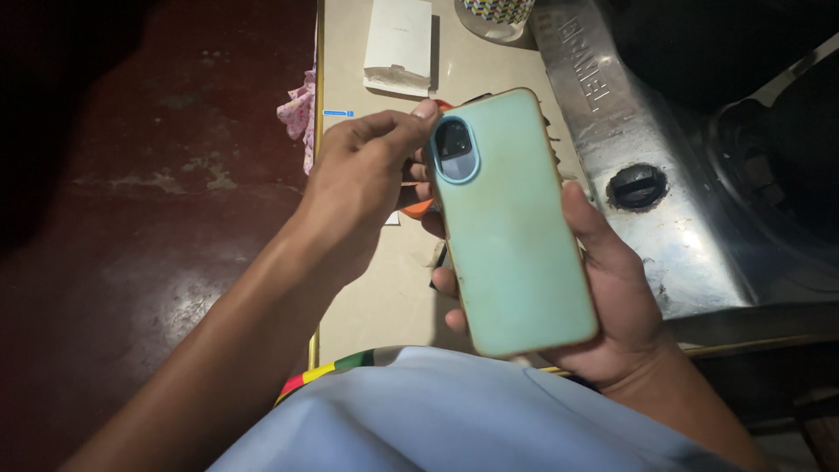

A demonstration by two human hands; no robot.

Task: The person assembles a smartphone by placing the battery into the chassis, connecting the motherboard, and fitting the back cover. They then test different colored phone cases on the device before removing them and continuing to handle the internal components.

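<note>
over beige table [384, 297], r hand [612, 297] grips mint phone [511, 227], l hand [358, 188] pinching its top edge.

Surface: a beige table top [384, 297] with a thin yellow edge, running up the middle of the frame.
Top centre: a flat white cardboard box [398, 44] lying on it.
Top, right of the box: a round cup base with a zigzag pattern [495, 17].
Left edge: pink floral cloth [299, 114] hanging over.
Right side: a dented silvery metal casing [651, 166] with a black round cap [636, 186].
Left of frame: dark red floor [149, 218].
</note>
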